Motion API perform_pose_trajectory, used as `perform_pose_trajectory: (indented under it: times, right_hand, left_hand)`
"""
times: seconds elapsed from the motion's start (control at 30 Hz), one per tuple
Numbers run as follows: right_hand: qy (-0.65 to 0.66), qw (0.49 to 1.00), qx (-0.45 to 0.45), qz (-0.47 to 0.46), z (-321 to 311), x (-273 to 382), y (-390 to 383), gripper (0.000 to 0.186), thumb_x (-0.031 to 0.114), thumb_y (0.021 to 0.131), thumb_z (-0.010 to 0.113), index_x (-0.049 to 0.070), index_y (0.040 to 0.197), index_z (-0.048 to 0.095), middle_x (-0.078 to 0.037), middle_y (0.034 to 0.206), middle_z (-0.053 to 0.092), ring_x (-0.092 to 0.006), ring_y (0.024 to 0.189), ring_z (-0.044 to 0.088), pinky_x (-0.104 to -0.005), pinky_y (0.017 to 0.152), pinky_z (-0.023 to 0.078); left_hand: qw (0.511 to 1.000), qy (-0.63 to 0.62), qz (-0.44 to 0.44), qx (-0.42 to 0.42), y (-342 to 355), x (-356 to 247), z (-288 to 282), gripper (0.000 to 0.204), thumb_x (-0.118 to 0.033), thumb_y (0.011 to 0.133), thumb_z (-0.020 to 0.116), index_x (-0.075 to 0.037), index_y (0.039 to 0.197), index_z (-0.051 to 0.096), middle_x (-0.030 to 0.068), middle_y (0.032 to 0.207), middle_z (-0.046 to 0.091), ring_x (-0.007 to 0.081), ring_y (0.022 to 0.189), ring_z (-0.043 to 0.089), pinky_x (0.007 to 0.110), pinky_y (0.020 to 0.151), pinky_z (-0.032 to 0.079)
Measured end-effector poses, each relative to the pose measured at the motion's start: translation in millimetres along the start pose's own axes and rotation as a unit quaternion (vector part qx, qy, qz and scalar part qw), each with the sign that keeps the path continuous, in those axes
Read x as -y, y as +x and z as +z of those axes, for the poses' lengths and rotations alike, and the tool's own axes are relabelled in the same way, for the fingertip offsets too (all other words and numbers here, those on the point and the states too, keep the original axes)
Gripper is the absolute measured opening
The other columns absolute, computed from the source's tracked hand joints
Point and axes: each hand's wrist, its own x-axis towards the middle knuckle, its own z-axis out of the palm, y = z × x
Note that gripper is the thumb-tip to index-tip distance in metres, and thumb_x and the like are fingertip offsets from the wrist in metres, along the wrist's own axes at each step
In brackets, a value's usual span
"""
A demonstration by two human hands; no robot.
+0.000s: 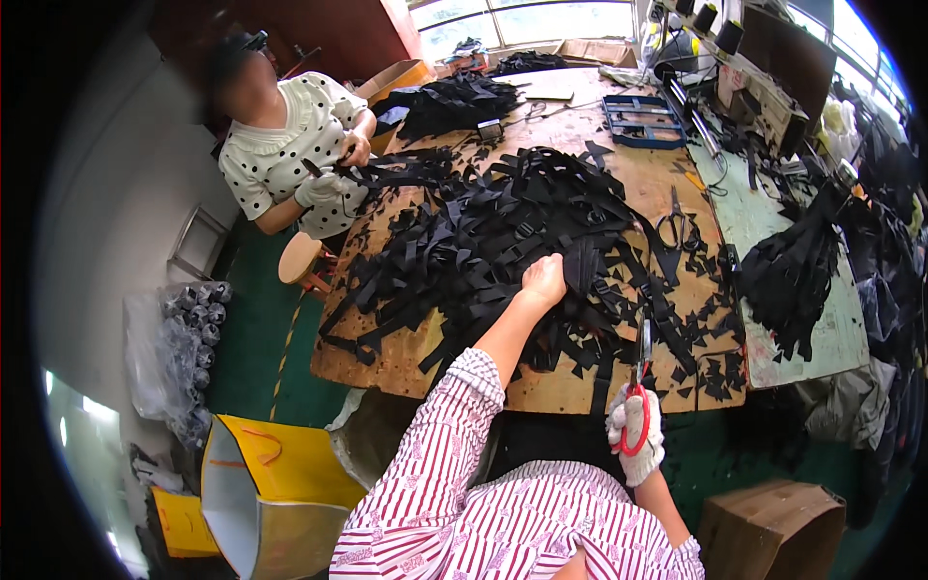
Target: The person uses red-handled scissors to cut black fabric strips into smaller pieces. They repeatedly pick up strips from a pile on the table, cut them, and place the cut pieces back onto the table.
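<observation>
Bare, my left hand is closed on black webbing straps at the near right side of a large heap of black straps. My right hand wears a white knit glove and grips red-handled scissors at the table's near edge. Their blades point away from me, over the wooden table. Small black triangular offcuts lie scattered to the right. A second pair of scissors, dark in colour, rests on the table beyond them.
Across the table at left, a person in a polka-dot top handles straps. A blue tray sits at the far side, and a sewing machine stands at far right. Yellow boxes and a cardboard box flank me on the floor.
</observation>
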Motion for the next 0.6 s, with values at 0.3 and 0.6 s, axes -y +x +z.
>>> perform_pose_trajectory:
  times: [0.3,0.6]
  right_hand:
    - [-0.068,0.997,0.044,0.002,10,12,-5,0.042,0.048,0.084,0.057,0.008,0.092,0.044,0.002,0.058,0.044,-0.0063,0.041,0.041,-0.0179,0.035,0.032]
    - [-0.138,0.989,0.042,-0.023,53,50,23,0.017,0.016,0.077,0.061,0.008,0.082,0.047,0.0,0.059,0.048,-0.0071,0.041,0.045,-0.0197,0.034,0.034]
  left_hand:
    - [0.946,-0.237,0.156,-0.154,-26,30,-58,0.022,-0.022,0.077,0.063,-0.001,0.084,0.06,0.0117,0.08,0.065,0.0266,0.072,0.064,0.033,0.065,0.05]
    - [0.694,-0.716,-0.006,-0.081,-111,11,-120,0.021,-0.008,0.073,0.069,-0.01,0.092,0.062,-0.0003,0.09,0.059,0.0058,0.072,0.051,0.02,0.051,0.036]
